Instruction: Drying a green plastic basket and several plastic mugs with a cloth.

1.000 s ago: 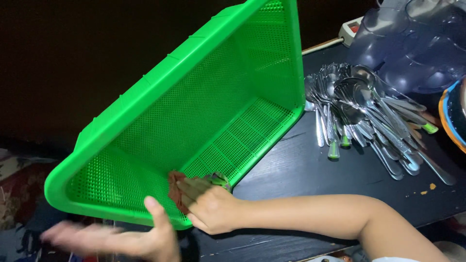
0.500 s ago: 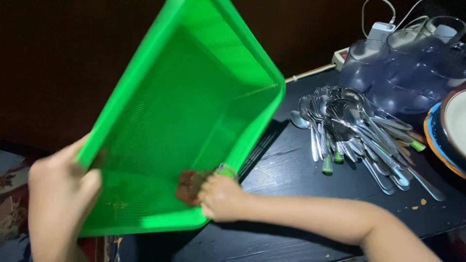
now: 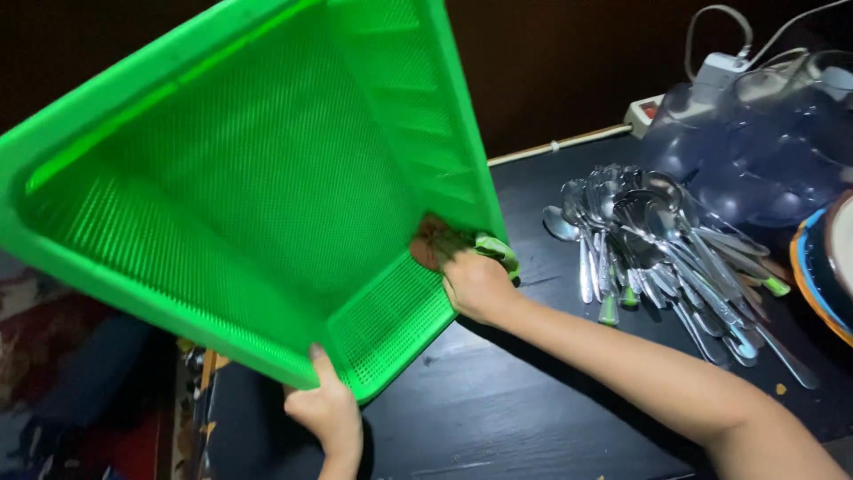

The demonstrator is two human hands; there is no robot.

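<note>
Your left hand (image 3: 327, 418) is clamped on the lower rim corner of the basket (image 3: 240, 178), thumb up over the edge. It holds the basket tilted up off the table (image 3: 533, 391), open side toward you.

Your right hand (image 3: 475, 284) is closed on a sponge (image 3: 449, 247), brown pad with a green edge, pressed against the basket's inner wall at the corner just ahead of your knuckles.

Risks, as I judge them:
- Left grip is one corner only. Hard scrubbing at the far wall could twist the basket out of your fingers.
- A spoon pile (image 3: 657, 240) lies just right of your right forearm. A wide elbow swing or a basket slip could scatter it.
- Clear jugs (image 3: 755, 142) and a power strip (image 3: 649, 111) sit beyond the spoons. If the sponge is wet, drips or a knocked jug near the strip are a hazard.
- Stacked plates (image 3: 822, 267) at the far right edge look close to the table's side.
</note>
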